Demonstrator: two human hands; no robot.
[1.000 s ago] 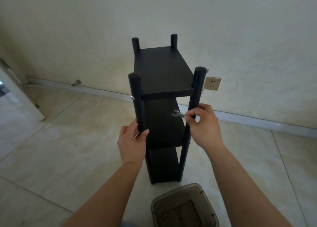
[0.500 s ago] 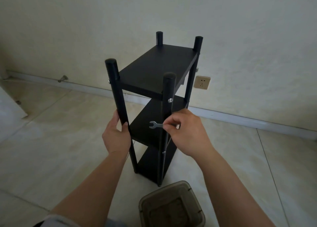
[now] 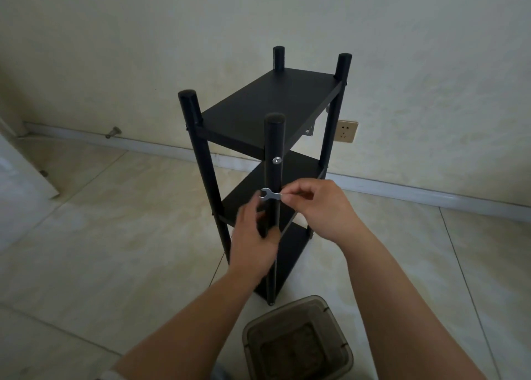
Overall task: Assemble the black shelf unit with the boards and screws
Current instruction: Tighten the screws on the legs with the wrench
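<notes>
head view, looking down; the black shelf unit (image 3: 267, 161) stands upright on the tiled floor (image 3: 100, 236), near the wall (image 3: 172, 49), with three boards fixed between four round posts; the right hand (image 3: 319, 210) pinches the handle end of a small flat wrench (image 3: 270, 194) between thumb and curled fingers, the wrench lying roughly level, its open jaw end pointing left across the nearest post (image 3: 273, 178); a silver screw head (image 3: 277, 160) sits on that post above the wrench, at the height of the top board (image 3: 267, 106); the left hand (image 3: 254, 236) is at the same post just below the wrench, fingers curled near it and blurred, so whether it grips the post or only touches it cannot be told; the middle and bottom boards are partly hidden by both hands; a translucent brown container (image 3: 298, 339) stands on the floor just in front of the unit's base, cut off by the lower edge, its contents too dim to make out; a wall socket (image 3: 347, 131) shows behind the far right post; a doorstop (image 3: 113, 132) sits at the skirting on the left.
</notes>
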